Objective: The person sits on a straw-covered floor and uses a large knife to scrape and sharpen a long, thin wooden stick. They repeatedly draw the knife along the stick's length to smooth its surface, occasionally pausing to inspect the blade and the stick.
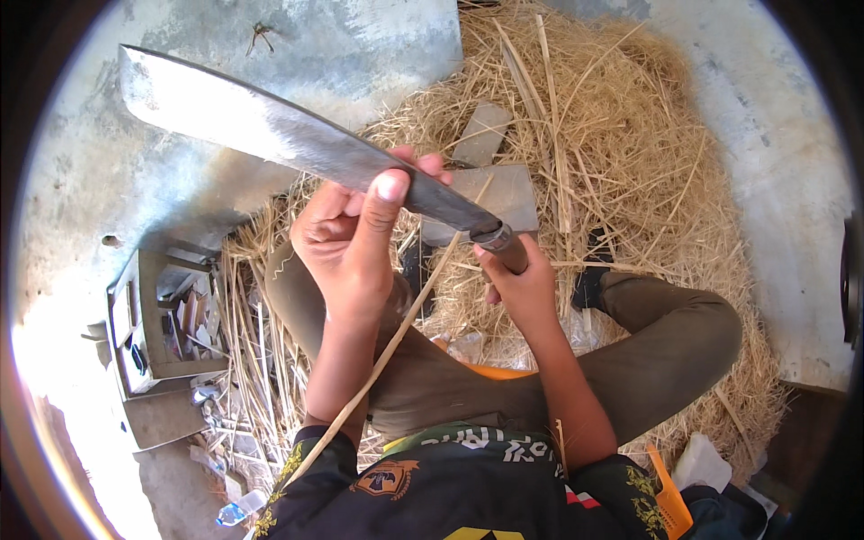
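Note:
A large machete (261,121) is held up in front of me, its broad steel blade slanting to the upper left. My right hand (525,281) is closed round its dark handle, below the metal collar. My left hand (355,229) pinches the blade near the handle end, thumb on the near face and fingertips showing past the far edge. A long thin split strip (396,337), bamboo-like, runs from beside the collar down across my left forearm to my shoulder. Behind the blade, a grey flat block (513,193) lies among the shavings.
A big heap of straw-coloured shavings (621,117) spreads ahead and to the right, round my crossed legs (666,337). At left stand a box (171,360) holding scraps and a bundle of thin strips (256,351). A plastic bottle (241,508) lies lower left. Pale walls (360,45) rise beyond.

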The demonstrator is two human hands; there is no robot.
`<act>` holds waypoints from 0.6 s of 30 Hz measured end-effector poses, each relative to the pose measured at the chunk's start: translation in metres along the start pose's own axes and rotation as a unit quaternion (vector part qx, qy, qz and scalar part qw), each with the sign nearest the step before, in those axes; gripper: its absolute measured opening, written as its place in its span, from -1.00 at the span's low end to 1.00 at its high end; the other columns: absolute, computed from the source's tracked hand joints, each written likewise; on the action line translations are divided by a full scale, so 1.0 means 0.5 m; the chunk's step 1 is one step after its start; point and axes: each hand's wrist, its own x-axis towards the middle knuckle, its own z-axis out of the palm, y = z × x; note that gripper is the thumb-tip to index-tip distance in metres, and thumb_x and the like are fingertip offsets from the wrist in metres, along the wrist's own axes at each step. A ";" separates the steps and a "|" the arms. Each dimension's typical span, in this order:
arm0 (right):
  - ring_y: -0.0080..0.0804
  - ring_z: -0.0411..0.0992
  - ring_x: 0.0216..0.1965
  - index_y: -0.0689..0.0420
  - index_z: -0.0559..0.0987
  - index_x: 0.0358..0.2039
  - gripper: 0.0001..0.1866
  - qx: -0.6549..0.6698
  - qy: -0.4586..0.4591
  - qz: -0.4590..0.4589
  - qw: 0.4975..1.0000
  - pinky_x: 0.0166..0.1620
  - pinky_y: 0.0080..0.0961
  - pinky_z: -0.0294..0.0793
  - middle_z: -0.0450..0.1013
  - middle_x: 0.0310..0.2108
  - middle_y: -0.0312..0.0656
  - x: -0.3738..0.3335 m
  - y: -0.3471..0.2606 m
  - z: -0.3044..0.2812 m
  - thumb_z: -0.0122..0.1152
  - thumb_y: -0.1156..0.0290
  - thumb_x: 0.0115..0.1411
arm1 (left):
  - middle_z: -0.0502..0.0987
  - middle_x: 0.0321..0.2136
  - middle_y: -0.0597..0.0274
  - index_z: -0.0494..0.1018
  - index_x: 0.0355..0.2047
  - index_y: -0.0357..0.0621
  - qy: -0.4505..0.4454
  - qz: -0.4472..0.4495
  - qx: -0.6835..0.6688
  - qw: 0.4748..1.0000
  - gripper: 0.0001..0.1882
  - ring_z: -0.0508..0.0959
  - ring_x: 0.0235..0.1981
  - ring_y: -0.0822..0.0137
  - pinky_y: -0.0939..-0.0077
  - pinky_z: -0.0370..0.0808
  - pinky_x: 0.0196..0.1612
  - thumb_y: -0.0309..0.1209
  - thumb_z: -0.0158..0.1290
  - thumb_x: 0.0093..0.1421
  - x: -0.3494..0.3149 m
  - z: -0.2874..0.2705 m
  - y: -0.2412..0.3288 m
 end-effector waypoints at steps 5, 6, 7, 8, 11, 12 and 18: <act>-0.60 0.44 -0.66 0.20 0.50 -0.26 -0.69 0.062 -0.029 0.084 0.994 -0.61 -0.62 0.43 0.47 -0.53 -0.27 0.005 -0.023 -0.007 0.38 0.24 0.25 | 0.67 -0.23 -0.13 0.50 -0.06 -0.46 0.050 0.008 -0.013 0.999 -0.74 0.69 -0.23 0.13 0.21 0.62 -0.03 -0.46 0.12 0.37 0.013 -0.006 -0.011; -0.59 0.44 -0.67 0.21 0.50 -0.25 -0.68 0.086 -0.033 0.116 0.989 -0.61 -0.61 0.43 0.47 -0.52 -0.26 0.007 -0.026 -0.009 0.38 0.22 0.26 | 0.67 -0.23 -0.13 0.49 -0.05 -0.46 0.047 0.007 -0.007 0.999 -0.73 0.69 -0.23 0.13 0.21 0.62 -0.03 -0.46 0.12 0.37 0.015 -0.006 -0.012; -0.59 0.43 -0.66 0.21 0.50 -0.24 -0.67 0.096 -0.025 0.100 0.990 -0.60 -0.62 0.44 0.47 -0.52 -0.26 0.006 -0.023 -0.009 0.38 0.22 0.26 | 0.67 -0.23 -0.13 0.48 -0.04 -0.46 0.046 0.004 0.001 0.999 -0.73 0.69 -0.22 0.13 0.22 0.61 -0.02 -0.46 0.11 0.37 0.014 -0.005 -0.014; -0.60 0.43 -0.66 0.21 0.50 -0.23 -0.67 0.106 -0.016 0.084 0.991 -0.59 -0.62 0.45 0.47 -0.51 -0.26 0.006 -0.016 -0.008 0.37 0.21 0.27 | 0.67 -0.22 -0.13 0.47 -0.03 -0.46 0.045 0.000 0.008 0.999 -0.72 0.69 -0.21 0.13 0.22 0.61 -0.01 -0.45 0.11 0.37 0.013 -0.005 -0.016; -0.61 0.42 -0.62 0.22 0.48 -0.19 -0.65 0.109 -0.010 -0.016 0.994 -0.54 -0.63 0.47 0.45 -0.51 -0.27 -0.019 -0.031 -0.006 0.33 0.18 0.30 | 0.66 -0.20 -0.12 0.45 0.00 -0.46 0.035 -0.022 -0.023 0.999 -0.71 0.68 -0.17 0.13 0.25 0.60 0.01 -0.44 0.09 0.39 0.024 -0.014 -0.022; -0.62 0.41 -0.60 0.22 0.47 -0.18 -0.65 0.106 -0.012 -0.059 0.993 -0.52 -0.63 0.48 0.45 -0.51 -0.28 -0.028 -0.040 -0.004 0.31 0.17 0.32 | 0.65 -0.17 -0.11 0.45 0.02 -0.43 0.044 -0.018 -0.069 0.997 -0.69 0.68 -0.16 0.12 0.26 0.59 0.03 -0.42 0.09 0.39 0.033 -0.024 -0.032; -0.63 0.38 -0.55 0.18 0.42 -0.16 -0.61 0.162 -0.043 -0.110 0.980 -0.52 -0.63 0.45 0.36 -0.50 -0.32 -0.020 -0.034 -0.012 0.11 0.05 0.43 | 0.64 -0.13 -0.10 0.44 0.03 -0.40 0.126 -0.053 -0.079 0.987 -0.67 0.68 -0.13 0.12 0.28 0.62 -0.01 -0.39 0.11 0.38 0.057 -0.064 -0.051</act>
